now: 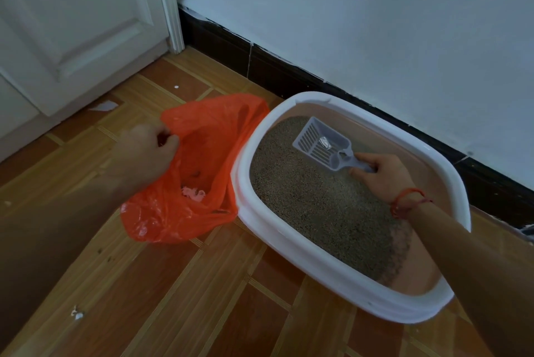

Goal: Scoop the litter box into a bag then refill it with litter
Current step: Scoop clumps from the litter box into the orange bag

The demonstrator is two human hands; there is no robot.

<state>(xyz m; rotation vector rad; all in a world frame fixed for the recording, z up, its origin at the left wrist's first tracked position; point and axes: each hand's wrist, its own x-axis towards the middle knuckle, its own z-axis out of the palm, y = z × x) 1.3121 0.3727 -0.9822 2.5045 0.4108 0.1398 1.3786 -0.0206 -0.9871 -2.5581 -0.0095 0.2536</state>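
Dim soft light, wide-angle edge distortion

My left hand (150,151) pinches the orange bag (208,154) open; my right hand (381,174) grips the scoop (320,144) over litter (318,212) in the box (289,244).

orange bag (202,160), white litter box (341,273), grey scoop (320,144)

Over the litter box (241,180), the right hand (384,174) concealed the handle end of the scoop (307,134), and a pale lump (326,143) in it was too small to identify. Left of the litter box, folds of the orange bag (208,131) hid most of its contents.
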